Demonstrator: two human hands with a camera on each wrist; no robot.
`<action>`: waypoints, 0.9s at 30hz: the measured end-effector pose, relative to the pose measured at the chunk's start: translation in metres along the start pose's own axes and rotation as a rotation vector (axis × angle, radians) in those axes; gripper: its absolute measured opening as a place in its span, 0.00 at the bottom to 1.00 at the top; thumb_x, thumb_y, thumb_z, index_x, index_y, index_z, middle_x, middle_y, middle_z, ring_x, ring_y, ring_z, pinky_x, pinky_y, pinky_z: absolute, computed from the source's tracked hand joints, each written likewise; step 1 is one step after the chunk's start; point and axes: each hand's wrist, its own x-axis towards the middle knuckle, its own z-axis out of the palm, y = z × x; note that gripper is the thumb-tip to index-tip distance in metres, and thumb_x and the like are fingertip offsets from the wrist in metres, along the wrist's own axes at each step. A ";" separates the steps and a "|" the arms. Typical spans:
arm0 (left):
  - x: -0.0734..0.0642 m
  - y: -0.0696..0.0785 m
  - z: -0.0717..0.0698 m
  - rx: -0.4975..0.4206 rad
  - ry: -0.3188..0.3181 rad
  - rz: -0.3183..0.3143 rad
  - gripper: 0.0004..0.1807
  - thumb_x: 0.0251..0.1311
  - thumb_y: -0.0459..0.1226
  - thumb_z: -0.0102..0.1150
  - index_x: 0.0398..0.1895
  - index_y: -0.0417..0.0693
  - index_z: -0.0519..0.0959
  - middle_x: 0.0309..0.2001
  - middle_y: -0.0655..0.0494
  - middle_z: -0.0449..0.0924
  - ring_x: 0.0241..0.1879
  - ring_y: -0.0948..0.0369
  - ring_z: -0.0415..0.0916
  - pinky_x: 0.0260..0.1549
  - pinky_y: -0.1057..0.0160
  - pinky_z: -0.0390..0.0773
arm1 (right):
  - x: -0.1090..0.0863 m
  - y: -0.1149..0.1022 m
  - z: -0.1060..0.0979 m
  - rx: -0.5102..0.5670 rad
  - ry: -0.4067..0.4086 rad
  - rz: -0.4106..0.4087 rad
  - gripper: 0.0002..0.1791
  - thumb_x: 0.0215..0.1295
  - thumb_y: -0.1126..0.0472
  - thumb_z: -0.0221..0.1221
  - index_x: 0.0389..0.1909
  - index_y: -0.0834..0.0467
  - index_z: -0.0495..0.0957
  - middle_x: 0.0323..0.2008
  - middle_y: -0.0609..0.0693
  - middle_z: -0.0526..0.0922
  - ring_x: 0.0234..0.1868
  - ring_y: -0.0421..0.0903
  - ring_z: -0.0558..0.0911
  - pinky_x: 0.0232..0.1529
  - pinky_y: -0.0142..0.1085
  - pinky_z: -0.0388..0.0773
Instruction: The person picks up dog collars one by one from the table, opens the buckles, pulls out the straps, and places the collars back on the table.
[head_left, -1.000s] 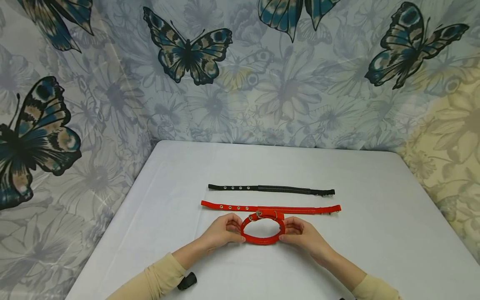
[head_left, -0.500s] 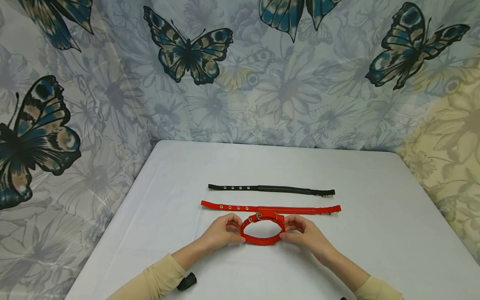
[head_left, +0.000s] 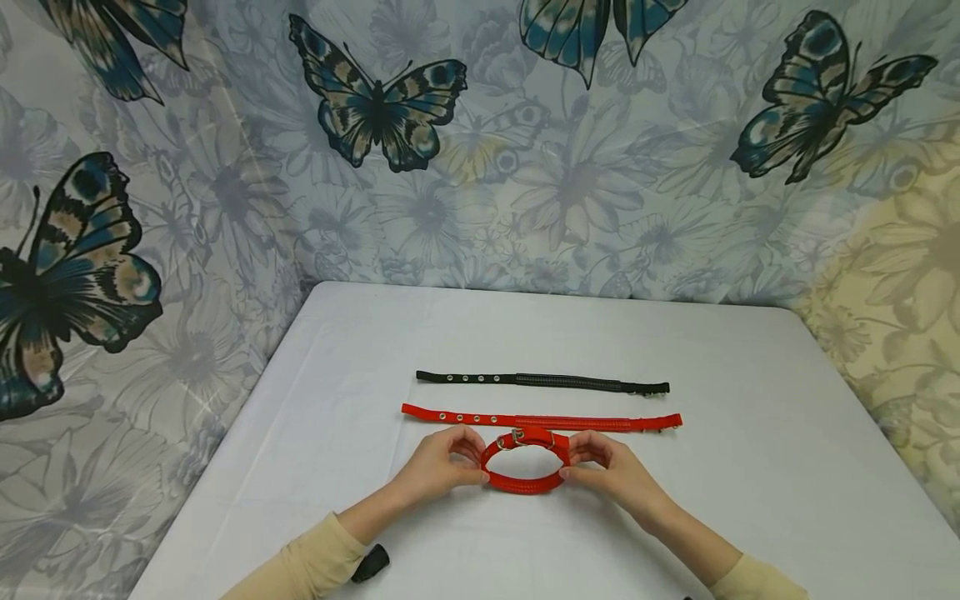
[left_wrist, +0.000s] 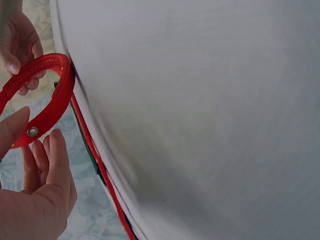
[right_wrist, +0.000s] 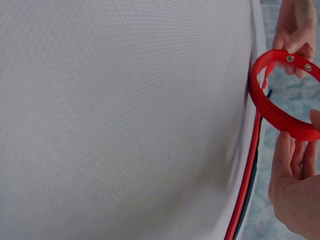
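Note:
A red collar [head_left: 527, 485], fastened into a loop, stands at the front middle of the table, its metal buckle on the far side. My left hand [head_left: 444, 460] pinches the loop's left side between thumb and fingers. On the opposite side my right hand [head_left: 611, 475] grips the band the same way. Metal eyelets show on the collar [left_wrist: 50, 112] by the left thumb in the left wrist view. Just behind the loop lies a second red collar [head_left: 577, 422], stretched out flat. Farther back a black collar [head_left: 570, 381] lies parallel to it, also straight.
A white cloth covers the table [head_left: 360, 333]. Beside the left sleeve sits a small black object [head_left: 371, 564], partly hidden by the forearm. Fabric printed with butterflies [head_left: 378, 108] hangs along the table's back and sides.

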 end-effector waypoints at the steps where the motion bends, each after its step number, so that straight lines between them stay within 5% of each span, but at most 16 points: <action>1: 0.000 0.001 -0.001 -0.003 0.002 0.015 0.15 0.49 0.31 0.73 0.40 0.44 0.79 0.35 0.57 0.80 0.38 0.59 0.78 0.39 0.68 0.79 | 0.000 0.000 0.000 0.000 -0.001 0.001 0.19 0.58 0.62 0.69 0.47 0.63 0.74 0.40 0.56 0.80 0.46 0.51 0.78 0.44 0.35 0.78; 8: 0.003 0.008 -0.005 -0.086 -0.004 0.036 0.15 0.51 0.32 0.73 0.41 0.44 0.79 0.37 0.55 0.80 0.40 0.58 0.78 0.40 0.67 0.81 | -0.001 -0.001 0.000 -0.002 -0.004 -0.007 0.19 0.58 0.62 0.68 0.47 0.63 0.74 0.41 0.56 0.79 0.47 0.52 0.78 0.45 0.35 0.78; 27: 0.002 0.008 -0.004 -0.101 0.007 0.033 0.14 0.53 0.31 0.71 0.43 0.41 0.79 0.37 0.52 0.81 0.40 0.57 0.78 0.39 0.68 0.81 | -0.001 -0.009 0.000 -0.040 0.002 -0.051 0.18 0.59 0.60 0.68 0.48 0.59 0.76 0.40 0.54 0.80 0.47 0.52 0.76 0.46 0.41 0.76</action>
